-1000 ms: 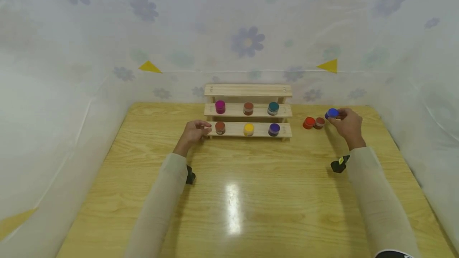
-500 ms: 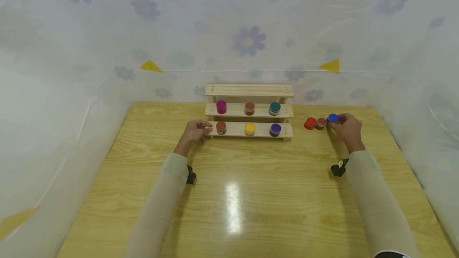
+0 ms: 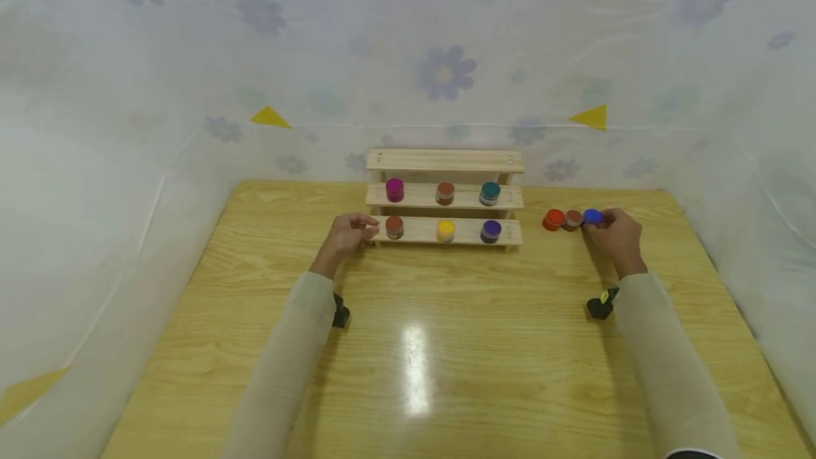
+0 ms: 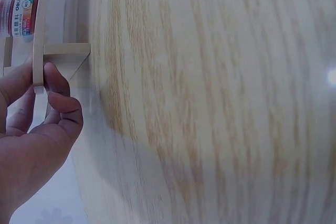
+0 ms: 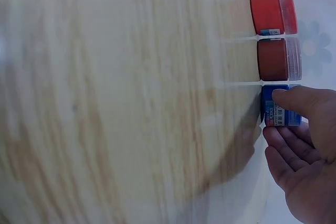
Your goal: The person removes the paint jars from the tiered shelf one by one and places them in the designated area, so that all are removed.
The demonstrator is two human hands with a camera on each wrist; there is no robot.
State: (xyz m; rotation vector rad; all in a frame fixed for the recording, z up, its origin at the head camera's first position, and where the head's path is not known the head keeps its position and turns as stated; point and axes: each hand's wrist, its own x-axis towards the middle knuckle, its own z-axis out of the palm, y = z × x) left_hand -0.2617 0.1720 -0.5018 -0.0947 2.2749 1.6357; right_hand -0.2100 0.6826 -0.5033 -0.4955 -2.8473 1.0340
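My right hand (image 3: 618, 234) pinches a blue paint jar (image 5: 274, 100) between thumb and fingers. The jar's base is down on the table, beside a brown paint jar (image 5: 273, 60), with a red paint jar (image 5: 268, 14) beyond that one. My left hand (image 4: 39, 124) grips the left end of the lowest board of a three-step wooden rack (image 3: 417, 238), thumb on top and fingers beneath. On that board stand a brown jar (image 3: 394, 227), a yellow jar (image 3: 445, 231) and a purple jar (image 3: 491, 231).
The rack's middle board bears a magenta jar (image 3: 394, 190), an orange-brown jar (image 3: 445, 194) and a teal jar (image 3: 490, 194). Behind the wooden table (image 3: 497, 346) hangs a flowered sheet (image 3: 357, 55), which also rises along both sides.
My right hand has lowered the blue jar onto the table and brought it in line with the brown and red jars. The left hand keeps its grip on the rack.
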